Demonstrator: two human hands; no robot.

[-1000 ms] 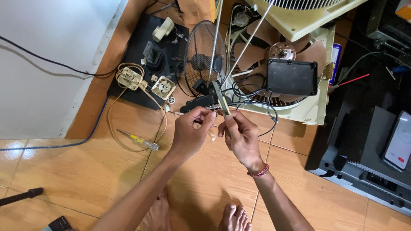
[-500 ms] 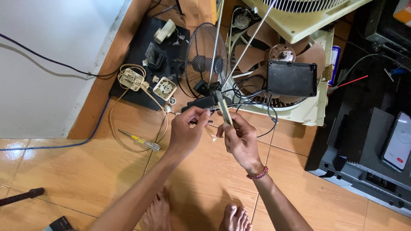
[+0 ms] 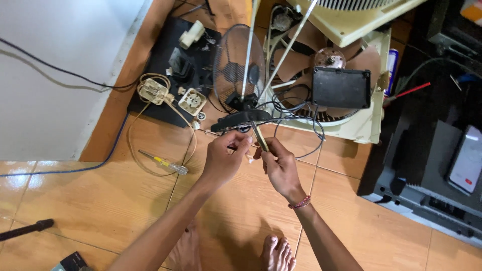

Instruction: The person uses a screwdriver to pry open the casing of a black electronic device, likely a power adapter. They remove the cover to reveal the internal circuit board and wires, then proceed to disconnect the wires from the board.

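Barely shifting from half a second ago: both hands still sitting together over the tiled floor [image 3: 100,200], just in front of the dismantled cream fan housing [image 3: 361,125], right one maybe creeping a touch nearer the left. Everything on the floor staying put.

Holding a slim brass-coloured tool [image 3: 259,136] in the right hand [image 3: 281,168], shaft tilting up and to the left, tip pointing toward a small black part [image 3: 240,119] with dark wires [image 3: 301,120] looping off it. Fingers clamping around the lower end of the tool, wrist with a red bracelet [image 3: 299,202] bending slightly inward.

Pinching something tiny in the left hand [image 3: 226,158], thumb and forefinger closing on it, looking like a thin wire end, too small for telling exactly. Left forearm coming in from bottom left, right forearm from bottom centre, both meeting in a V, knuckles nearly touching.

Lying nearby: a yellow-handled screwdriver [image 3: 163,162] on the floor left of the hands, 2 beige sockets [image 3: 170,95] at the edge of a black board [image 3: 150,100], a round wire fan grille [image 3: 236,65] behind the black part. 2 bare feet [image 3: 276,253] showing at the bottom edge.
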